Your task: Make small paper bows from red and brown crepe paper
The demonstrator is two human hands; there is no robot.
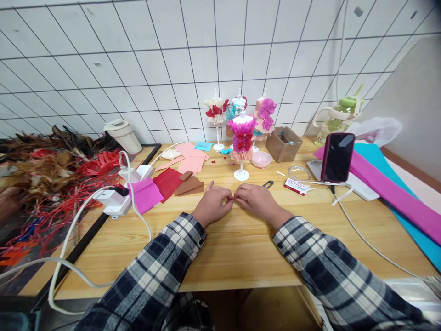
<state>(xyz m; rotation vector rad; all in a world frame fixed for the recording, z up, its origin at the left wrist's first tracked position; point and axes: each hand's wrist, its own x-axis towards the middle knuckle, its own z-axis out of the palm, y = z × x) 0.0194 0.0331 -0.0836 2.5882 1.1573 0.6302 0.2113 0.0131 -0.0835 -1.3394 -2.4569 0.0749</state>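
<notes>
My left hand (215, 203) and my right hand (257, 201) meet above the wooden table (237, 257), fingertips pinched together and nearly touching. Anything between the fingers is too small or too hidden to make out. Just beyond them stands a small white dress form (242, 142) in a ruffled magenta, red and pink paper dress. Left of my left hand lie folded brown paper (189, 185), red paper (167, 185) and magenta paper (144, 195). A small black loop-shaped tool (268, 184) lies just beyond my right hand.
Several dressed forms (217, 112) stand behind, near a pink bowl (261, 159) and cardboard box (284, 145). At right are a propped phone (338, 157), bottle (339, 117) and long paper sheets (392, 193). White cables (65, 239), feathers (51, 170) and another person's hand (9, 202) occupy the left.
</notes>
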